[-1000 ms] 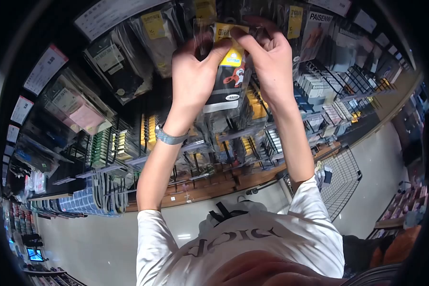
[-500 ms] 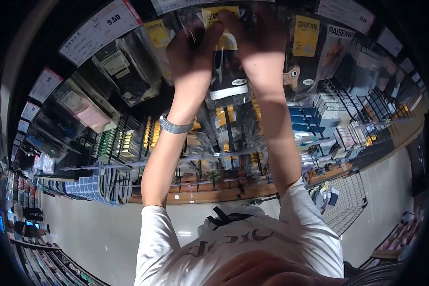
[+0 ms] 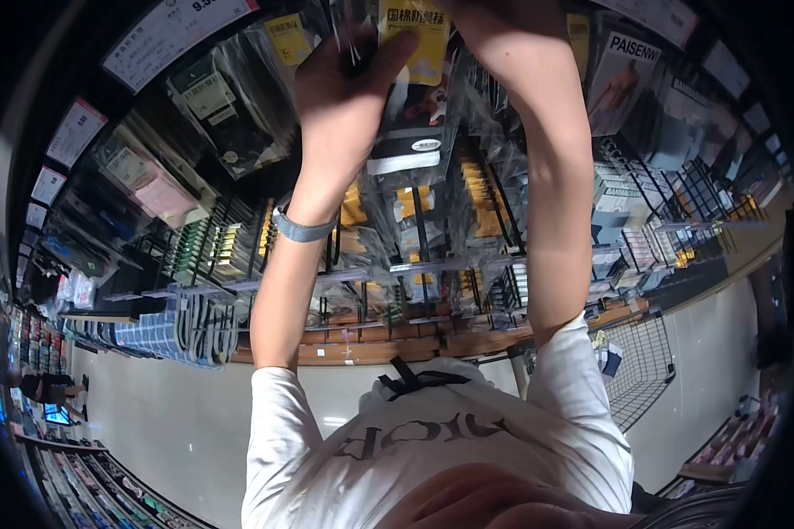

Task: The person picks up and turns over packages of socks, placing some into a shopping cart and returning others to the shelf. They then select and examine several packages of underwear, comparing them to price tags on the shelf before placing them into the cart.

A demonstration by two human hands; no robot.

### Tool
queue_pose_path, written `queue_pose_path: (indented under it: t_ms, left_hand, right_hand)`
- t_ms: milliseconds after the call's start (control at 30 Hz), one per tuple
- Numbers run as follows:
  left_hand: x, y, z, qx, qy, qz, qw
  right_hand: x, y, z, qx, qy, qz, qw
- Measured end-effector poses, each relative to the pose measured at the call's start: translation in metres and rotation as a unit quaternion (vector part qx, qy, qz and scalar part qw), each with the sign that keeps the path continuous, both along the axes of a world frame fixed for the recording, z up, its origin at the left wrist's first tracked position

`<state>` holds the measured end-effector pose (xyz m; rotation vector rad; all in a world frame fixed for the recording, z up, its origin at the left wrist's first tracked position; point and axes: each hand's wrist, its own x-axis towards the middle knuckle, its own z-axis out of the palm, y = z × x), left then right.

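Note:
My left hand, with a grey band on its wrist, is closed at the top centre. Its thumb lies over the yellow label of a clear packet, which holds something dark with a white edge. Clear plastic shows by its other fingers, which are partly in shadow. My right hand is up at the top edge, right of the yellow label; its fingers are cut off or hidden. More yellow-labelled packets hang to the left.
Price tags line the rack top. Packets hang on hooks on both sides, including a pink one and a PAISENWR one. Checked cloth goods hang lower left. A wire cart stands lower right. A person is far left.
My right hand has moved up and to the right, partly out of view. My left hand and the packet have shifted slightly left. The packets that hung under my right hand now show differently.

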<state>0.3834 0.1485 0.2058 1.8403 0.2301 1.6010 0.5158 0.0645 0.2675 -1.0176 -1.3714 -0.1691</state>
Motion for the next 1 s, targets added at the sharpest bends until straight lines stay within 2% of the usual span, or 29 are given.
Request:
queue_pose_path:
  t_ms: [67,133,167,200,300,367,433,467,500,567,600,633,667,700,733,767,800,833,867,900,933,1000]
  left_hand:
    - [0.005,-0.005,0.0,-0.016,-0.02,-0.037,0.999]
    - [0.01,-0.012,0.003,-0.05,-0.042,-0.078,0.995]
    - [0.01,-0.011,0.003,-0.061,-0.051,-0.073,0.994]
    - [0.011,-0.007,0.001,-0.071,-0.061,-0.067,0.993]
    - [0.012,0.01,-0.006,-0.059,-0.071,-0.038,0.995]
    - [0.014,0.014,-0.012,-0.057,-0.117,-0.055,0.99]
    - [0.009,0.017,-0.012,-0.054,-0.089,-0.044,0.994]
    - [0.01,0.021,-0.012,-0.061,-0.087,-0.042,0.993]
    - [0.012,0.025,-0.011,-0.068,-0.086,-0.038,0.993]
    - [0.014,0.036,-0.01,-0.091,-0.064,-0.003,0.994]
    - [0.015,0.047,-0.013,-0.102,-0.066,0.003,0.993]
    - [0.019,0.058,-0.016,-0.113,-0.065,0.008,0.991]
    - [0.024,0.067,-0.017,-0.114,-0.088,-0.019,0.989]
    - [0.022,0.082,-0.025,-0.029,0.009,0.078,0.996]
    - [0.012,0.102,-0.035,0.057,0.105,0.173,0.978]
    - [0.005,0.096,-0.038,0.191,0.139,0.236,0.943]
    - [-0.001,0.091,-0.04,0.319,0.148,0.307,0.884]
    - [-0.018,0.066,-0.046,0.424,0.208,0.386,0.792]
    - [-0.01,0.009,-0.045,0.075,0.119,0.343,0.929]
    - [-0.021,-0.027,-0.047,0.09,0.142,0.361,0.917]
    - [-0.024,-0.054,-0.062,0.137,0.09,0.389,0.907]
    - [-0.032,-0.123,-0.095,0.183,0.113,0.305,0.928]
  right_hand:
    - [-0.002,-0.003,0.003,0.002,0.0,-0.001,1.0]
    - [-0.008,-0.006,0.018,-0.047,0.021,-0.037,0.998]
    - [-0.008,-0.005,0.022,-0.071,0.03,-0.054,0.996]
    - [0.0,0.014,0.018,-0.035,-0.001,-0.041,0.999]
    - [0.002,0.025,0.017,-0.027,-0.051,-0.102,0.993]
    - [0.001,0.004,0.02,-0.103,-0.016,-0.048,0.993]
    - [0.017,0.039,-0.001,0.007,-0.044,-0.065,0.997]
    - [0.014,0.045,-0.005,-0.004,-0.038,-0.119,0.992]
    - [0.018,0.061,-0.01,0.05,-0.048,-0.081,0.994]
    - [0.011,0.076,-0.022,0.003,-0.038,-0.15,0.988]
    - [-0.007,0.044,-0.016,-0.049,0.032,-0.048,0.997]
    - [-0.014,0.069,-0.025,0.089,-0.04,-0.151,0.984]
    - [-0.015,0.076,-0.05,0.227,-0.029,-0.192,0.954]
    - [-0.022,0.054,-0.061,0.254,-0.053,-0.17,0.951]
    - [-0.029,0.039,-0.078,0.194,-0.054,-0.19,0.961]
    - [-0.035,0.006,-0.095,0.121,-0.048,-0.108,0.986]
    - [-0.04,-0.027,-0.113,0.042,-0.033,-0.035,0.998]
    - [-0.036,-0.054,-0.132,0.112,-0.078,-0.02,0.99]
    - [-0.033,-0.093,-0.153,0.036,-0.086,0.007,0.996]
    - [-0.026,-0.123,-0.185,0.03,-0.082,0.055,0.995]
    - [-0.024,-0.152,-0.216,0.035,-0.07,0.041,0.996]
    - [-0.012,-0.213,-0.267,-0.043,-0.068,-0.025,0.996]
